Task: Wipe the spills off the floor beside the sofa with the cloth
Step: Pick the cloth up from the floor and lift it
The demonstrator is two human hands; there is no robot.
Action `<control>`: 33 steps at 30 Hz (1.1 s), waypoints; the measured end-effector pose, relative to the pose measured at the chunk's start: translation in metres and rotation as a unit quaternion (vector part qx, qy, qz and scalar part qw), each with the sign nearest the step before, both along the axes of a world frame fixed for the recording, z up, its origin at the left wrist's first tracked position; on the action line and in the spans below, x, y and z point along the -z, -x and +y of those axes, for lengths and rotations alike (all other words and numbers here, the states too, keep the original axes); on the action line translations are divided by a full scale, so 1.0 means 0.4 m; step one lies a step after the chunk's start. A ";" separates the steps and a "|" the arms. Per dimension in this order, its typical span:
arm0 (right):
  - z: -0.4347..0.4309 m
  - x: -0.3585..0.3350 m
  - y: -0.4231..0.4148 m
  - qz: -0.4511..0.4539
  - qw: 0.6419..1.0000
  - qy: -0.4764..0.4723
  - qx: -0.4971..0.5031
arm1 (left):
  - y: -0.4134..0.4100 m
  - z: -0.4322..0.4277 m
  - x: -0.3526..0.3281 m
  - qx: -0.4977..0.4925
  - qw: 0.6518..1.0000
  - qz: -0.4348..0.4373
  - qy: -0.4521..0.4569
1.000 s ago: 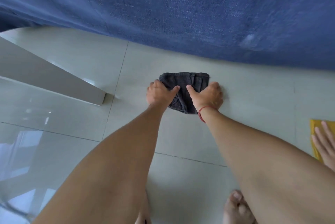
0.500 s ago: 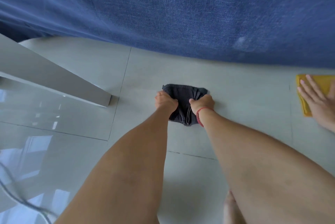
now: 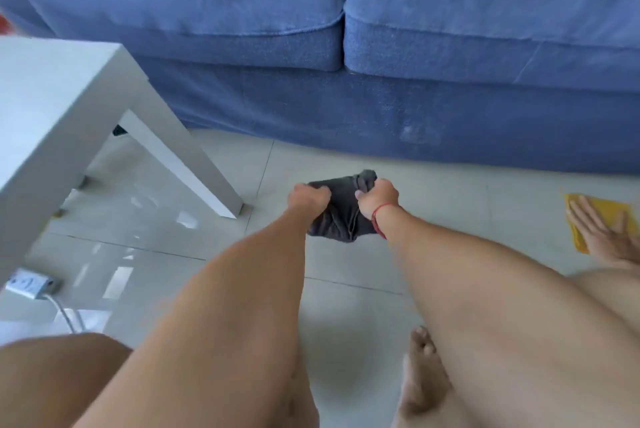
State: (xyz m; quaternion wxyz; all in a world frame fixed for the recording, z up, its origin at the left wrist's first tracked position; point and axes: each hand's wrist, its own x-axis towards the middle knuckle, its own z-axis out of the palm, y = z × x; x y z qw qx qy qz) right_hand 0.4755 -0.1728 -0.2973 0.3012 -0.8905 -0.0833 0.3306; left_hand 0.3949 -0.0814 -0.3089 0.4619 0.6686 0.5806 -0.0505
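Note:
A dark grey cloth (image 3: 337,219) hangs bunched between my two fists, above the pale tiled floor (image 3: 433,192) in front of the blue sofa (image 3: 346,108). My left hand (image 3: 308,197) grips the cloth's left edge. My right hand (image 3: 377,197), with a red string on the wrist, grips its right edge, and a corner of cloth sticks up above that fist. No spill shows clearly on the tiles under the cloth.
A white side table (image 3: 69,108) stands at the left, its leg close to my left hand. Another person's hand (image 3: 602,233) presses a yellow cloth (image 3: 581,216) on the floor at the right. A white power strip (image 3: 31,283) with a cable lies at the lower left.
Both hands went from pressing the cloth flat on the floor to gathering it into fists and lifting it. The view pulled back, showing the sofa cushions and table top.

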 end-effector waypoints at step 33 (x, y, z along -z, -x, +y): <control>0.336 -0.763 0.830 -0.124 0.858 -0.343 -0.361 | 0.978 0.160 -0.774 -0.334 0.865 -0.096 -0.361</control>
